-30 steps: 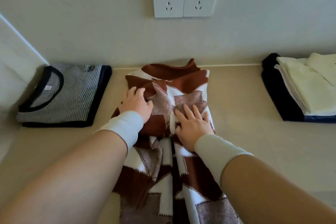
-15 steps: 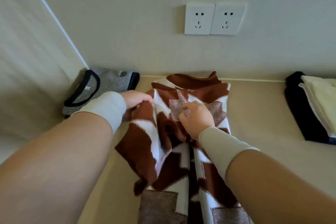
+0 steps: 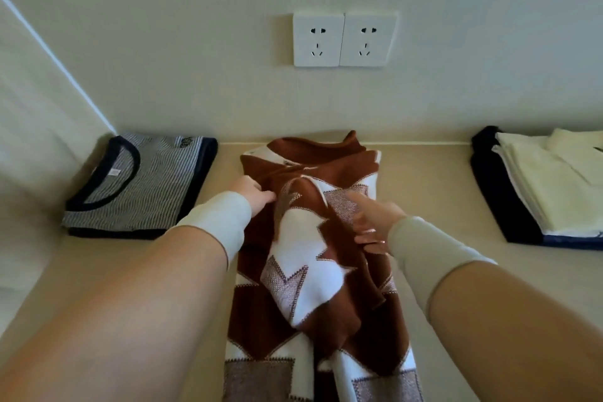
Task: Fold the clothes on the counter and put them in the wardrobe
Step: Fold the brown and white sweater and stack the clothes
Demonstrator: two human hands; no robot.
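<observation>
A brown-and-white patterned knit sweater [image 3: 326, 254] lies centred on the beige tabletop [image 3: 434, 206]; the left hand [image 3: 253, 194] pinches its left edge; the right hand [image 3: 375, 222] holds a folded sleeve, grip curled round the fabric.

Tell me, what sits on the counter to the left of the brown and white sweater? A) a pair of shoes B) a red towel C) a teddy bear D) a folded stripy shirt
D: a folded stripy shirt with a dark collar lies flat on the counter, off to the left of the brown and white sweater that both hands are working on.
</observation>
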